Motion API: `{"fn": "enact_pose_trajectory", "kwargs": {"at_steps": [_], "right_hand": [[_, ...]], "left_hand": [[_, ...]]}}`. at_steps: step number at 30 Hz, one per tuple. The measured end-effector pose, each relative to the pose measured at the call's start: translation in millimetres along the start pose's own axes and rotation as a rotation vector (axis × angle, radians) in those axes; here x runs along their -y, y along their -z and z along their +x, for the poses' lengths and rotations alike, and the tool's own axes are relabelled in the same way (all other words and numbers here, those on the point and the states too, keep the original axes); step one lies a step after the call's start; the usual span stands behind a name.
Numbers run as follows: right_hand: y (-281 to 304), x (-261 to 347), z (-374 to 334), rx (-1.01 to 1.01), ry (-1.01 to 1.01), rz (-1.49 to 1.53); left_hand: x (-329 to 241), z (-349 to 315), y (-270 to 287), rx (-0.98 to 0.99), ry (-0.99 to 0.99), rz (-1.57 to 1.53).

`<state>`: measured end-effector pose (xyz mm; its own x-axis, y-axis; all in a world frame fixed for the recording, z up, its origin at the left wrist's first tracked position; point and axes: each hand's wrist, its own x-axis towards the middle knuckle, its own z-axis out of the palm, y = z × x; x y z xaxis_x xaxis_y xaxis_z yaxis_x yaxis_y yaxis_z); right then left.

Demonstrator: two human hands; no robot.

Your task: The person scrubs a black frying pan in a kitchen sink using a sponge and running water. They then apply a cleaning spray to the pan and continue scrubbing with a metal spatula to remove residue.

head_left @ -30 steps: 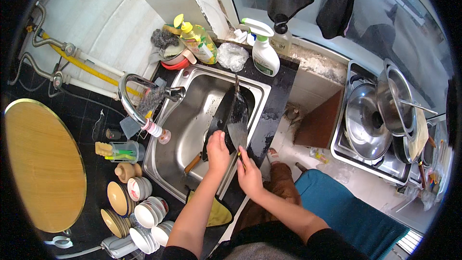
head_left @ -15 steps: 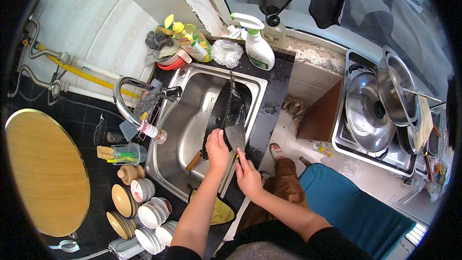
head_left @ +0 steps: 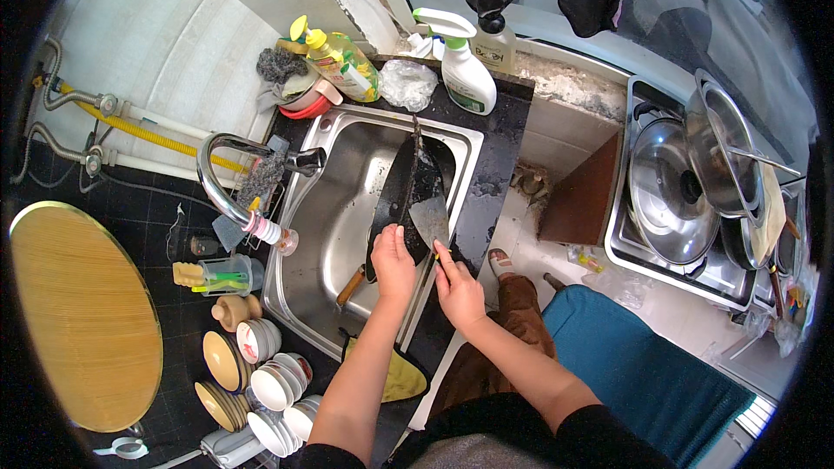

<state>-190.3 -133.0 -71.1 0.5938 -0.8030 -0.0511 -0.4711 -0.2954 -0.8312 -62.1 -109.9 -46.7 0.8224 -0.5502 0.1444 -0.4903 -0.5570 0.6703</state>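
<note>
A black wok [head_left: 401, 187] stands tilted on its edge inside the steel sink [head_left: 347, 165], its wooden handle [head_left: 350, 286] pointing toward the sink's near left. My left hand [head_left: 394, 262] grips the wok's near rim. My right hand [head_left: 458, 292] holds the handle of a flat metal blade [head_left: 431, 218], which lies against the wok's right side above the sink's right edge.
A curved tap [head_left: 228, 193] arches over the sink's left side. Spray bottle [head_left: 466, 65] and soap bottles [head_left: 343, 62] stand behind it. Stacked bowls [head_left: 261, 382] and a round wooden board [head_left: 82, 313] lie left. A yellow cloth [head_left: 401, 376] hangs at front. Pots sit on the stove [head_left: 673, 200] right.
Both hands keep their hold. The blade has shifted slightly along the wok's side; the wok stays tilted in the sink.
</note>
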Motion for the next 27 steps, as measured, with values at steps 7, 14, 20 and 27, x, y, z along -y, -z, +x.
{"fn": "enact_pose_trajectory", "kwargs": {"at_steps": [7, 14, 20, 27], "right_hand": [[20.5, 39.8, 21.7, 0.140, -0.248, 0.501], [20.0, 12.6, 14.0, 0.063, -0.092, 0.215], [9.7, 17.7, -11.2, 0.060, -0.072, 0.236], [6.8, 23.6, -5.2, 0.074, -0.125, 0.184]], "left_hand": [[3.3, -1.3, 0.1, 0.007, 0.025, -0.008], [6.3, -5.6, -6.6, 0.020, -0.035, -0.015], [5.2, -5.6, -6.6, 0.024, -0.044, 0.028], [2.9, -5.3, -5.2, 0.022, -0.044, 0.056]]}}
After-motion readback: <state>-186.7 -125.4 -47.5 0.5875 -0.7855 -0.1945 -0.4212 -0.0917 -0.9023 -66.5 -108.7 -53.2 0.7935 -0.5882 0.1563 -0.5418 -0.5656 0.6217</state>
